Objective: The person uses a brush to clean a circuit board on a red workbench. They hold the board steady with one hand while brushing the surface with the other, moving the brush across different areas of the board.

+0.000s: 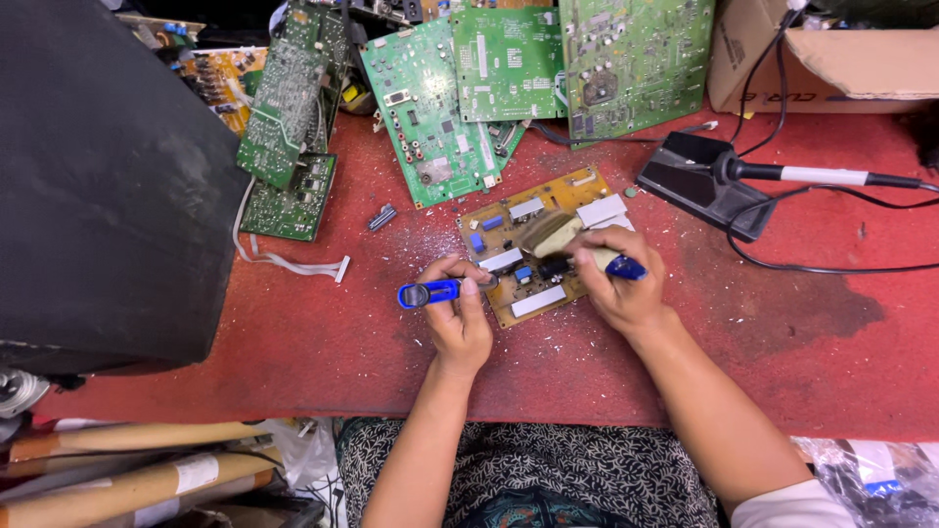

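We see green circuit boards heaped at the far edge — a cardboard box far right, a soldering iron stand nearer, cardboard tubes near left.

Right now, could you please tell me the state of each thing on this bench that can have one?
Left hand: closed on a blue-handled tool, tip at the board.
Right hand: gripping a brush, bristles on the board.
Yellow circuit board: flat on the red table, component side up.
Soldering iron: resting in its black stand.
Cardboard box: flaps open.
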